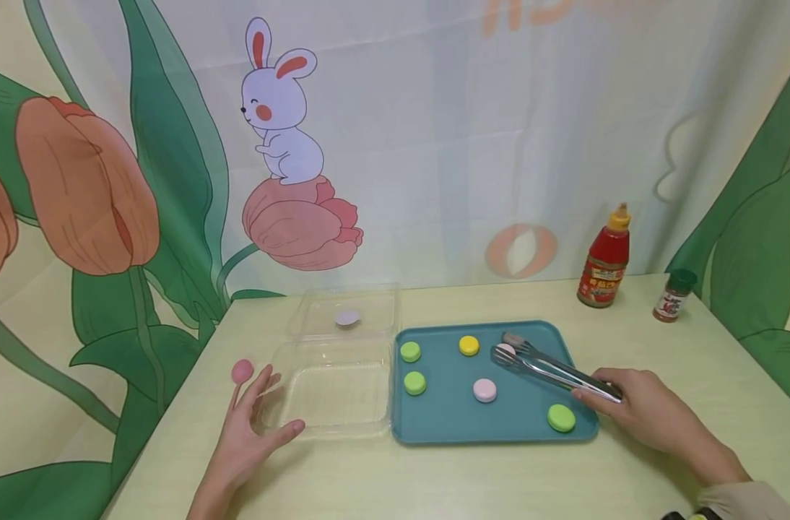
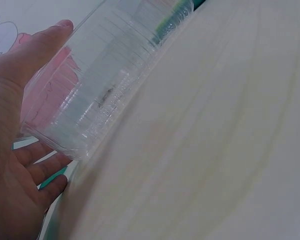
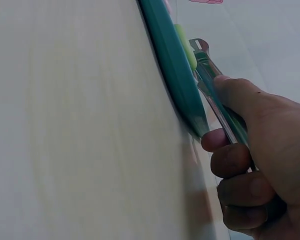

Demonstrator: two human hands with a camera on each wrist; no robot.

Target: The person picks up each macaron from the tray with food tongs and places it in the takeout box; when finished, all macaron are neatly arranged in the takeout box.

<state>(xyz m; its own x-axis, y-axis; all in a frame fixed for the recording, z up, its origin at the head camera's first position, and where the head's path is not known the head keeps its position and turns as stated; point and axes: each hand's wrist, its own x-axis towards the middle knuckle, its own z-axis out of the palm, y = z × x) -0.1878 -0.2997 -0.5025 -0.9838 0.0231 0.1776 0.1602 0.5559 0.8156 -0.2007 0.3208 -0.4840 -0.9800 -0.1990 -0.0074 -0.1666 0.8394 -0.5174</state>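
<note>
My right hand (image 1: 655, 415) grips metal tongs (image 1: 564, 374) over the right side of a blue tray (image 1: 512, 426). The tong tips are around a pink macaron (image 1: 506, 349) near the tray's back; whether they touch it I cannot tell. Also on the tray lie a yellow macaron (image 1: 469, 346), another pink one (image 1: 484, 390) and several green ones (image 1: 561, 417). Left of the tray stands a clear plastic box (image 1: 339, 431), its lid (image 1: 369, 292) folded back. My left hand (image 1: 242, 440), fingers spread, is at the box's left edge; in the left wrist view the hand (image 2: 15, 165) is beside the box wall (image 2: 97, 100).
A pink round-headed stick (image 1: 242, 371) lies behind my left hand. At the back right stand a red sauce bottle (image 1: 606, 261) and a small jar with a green cap (image 1: 674, 296). A printed curtain (image 1: 434, 144) hangs behind the table (image 1: 369, 480).
</note>
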